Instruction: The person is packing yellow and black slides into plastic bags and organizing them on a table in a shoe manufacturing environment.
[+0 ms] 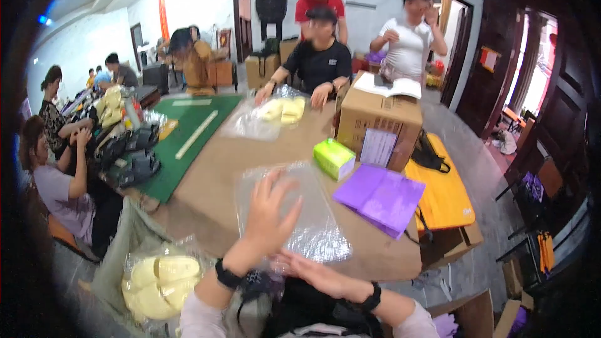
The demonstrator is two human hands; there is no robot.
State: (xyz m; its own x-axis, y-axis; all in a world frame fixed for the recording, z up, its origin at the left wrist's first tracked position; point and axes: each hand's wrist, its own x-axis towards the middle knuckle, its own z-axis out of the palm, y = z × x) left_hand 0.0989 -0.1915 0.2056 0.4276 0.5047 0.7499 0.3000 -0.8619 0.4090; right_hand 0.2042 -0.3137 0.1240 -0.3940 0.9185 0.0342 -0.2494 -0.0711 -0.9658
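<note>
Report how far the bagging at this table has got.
Done, it seems: a filled bag of yellow pieces lies at the person's left. In hand: the left hand presses flat on an empty clear plastic bag; the right hand touches its near edge. Left: this bag holds nothing yet.

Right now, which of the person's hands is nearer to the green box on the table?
The left hand. It lies spread on the clear plastic bag, below and left of the green box. The right hand sits lower, at the bag's near edge, farther from the box.
</note>
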